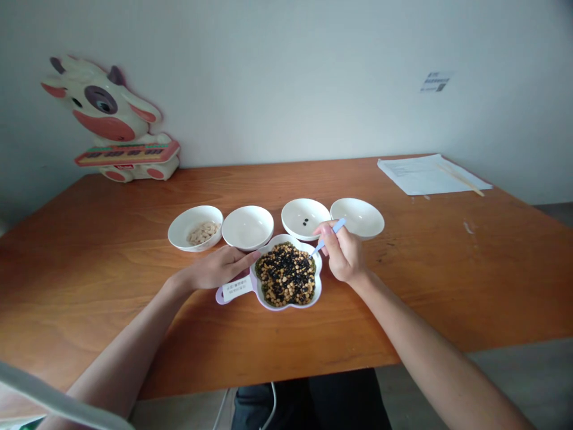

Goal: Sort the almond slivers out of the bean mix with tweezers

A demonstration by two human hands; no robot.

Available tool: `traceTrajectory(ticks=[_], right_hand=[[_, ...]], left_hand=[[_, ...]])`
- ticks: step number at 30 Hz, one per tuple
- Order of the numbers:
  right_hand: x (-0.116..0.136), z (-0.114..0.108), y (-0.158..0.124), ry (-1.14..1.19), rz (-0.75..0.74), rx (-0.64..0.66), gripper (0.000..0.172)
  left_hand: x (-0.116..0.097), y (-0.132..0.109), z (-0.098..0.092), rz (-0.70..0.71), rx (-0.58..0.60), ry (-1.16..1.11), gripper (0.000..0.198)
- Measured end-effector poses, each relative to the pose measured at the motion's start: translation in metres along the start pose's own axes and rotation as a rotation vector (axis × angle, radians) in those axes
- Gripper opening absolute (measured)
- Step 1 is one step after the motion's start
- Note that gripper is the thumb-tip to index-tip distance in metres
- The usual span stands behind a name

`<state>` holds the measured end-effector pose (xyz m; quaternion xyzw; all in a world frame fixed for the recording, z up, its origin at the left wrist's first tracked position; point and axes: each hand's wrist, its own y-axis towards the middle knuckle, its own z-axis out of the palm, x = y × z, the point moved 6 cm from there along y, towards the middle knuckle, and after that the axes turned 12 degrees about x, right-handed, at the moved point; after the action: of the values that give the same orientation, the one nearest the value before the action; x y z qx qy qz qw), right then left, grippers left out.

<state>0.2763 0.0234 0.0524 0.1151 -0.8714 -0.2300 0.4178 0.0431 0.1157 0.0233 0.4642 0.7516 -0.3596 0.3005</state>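
My left hand [219,267] rests at the left rim of a flower-shaped dish [319,291], its fingers closed on the edge above the handle. Black and yellow beans with some green ones [287,275] fill the dish. Pinched in my right hand [342,251] is a light blue utensil [336,226], its lower end at the dish's right side among the beans. Behind the dish stand white bowls: the far left bowl [178,232] holds pale flat seeds [203,233], the second [248,226] looks empty, the third [298,210] has a few black beans [305,222], and the right one [364,218] looks empty.
A cow-shaped toy keyboard [129,154] stands at the back left of the wooden table [215,358]. Papers [425,176] with a wooden stick [463,179] on them lie at the back right. A pale curved bar [58,397] crosses the lower left corner.
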Motion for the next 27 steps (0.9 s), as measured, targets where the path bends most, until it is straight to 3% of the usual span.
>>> traceTrajectory(ticks=[5, 9, 14, 20, 27], right_hand=[[-0.008, -0.01, -0.005, 0.067, 0.028, -0.228, 0.03], [-0.011, -0.015, -0.007, 0.056, 0.024, -0.328, 0.029], [-0.013, -0.016, -0.005, -0.003, 0.027, -0.365, 0.03], [-0.016, -0.018, -0.002, -0.022, 0.057, -0.388, 0.03], [-0.015, -0.017, 0.001, -0.077, 0.06, -0.332, 0.024]], left_hand=[[-0.01, 0.0, -0.003, 0.049, -0.009, 0.002, 0.054], [-0.002, -0.001, 0.001, 0.024, 0.001, -0.017, 0.052], [0.009, 0.0, 0.005, 0.042, 0.021, -0.012, 0.055], [0.004, -0.001, 0.005, 0.136, -0.088, 0.092, 0.058], [0.002, -0.004, 0.006, 0.214, -0.131, 0.154, 0.052]])
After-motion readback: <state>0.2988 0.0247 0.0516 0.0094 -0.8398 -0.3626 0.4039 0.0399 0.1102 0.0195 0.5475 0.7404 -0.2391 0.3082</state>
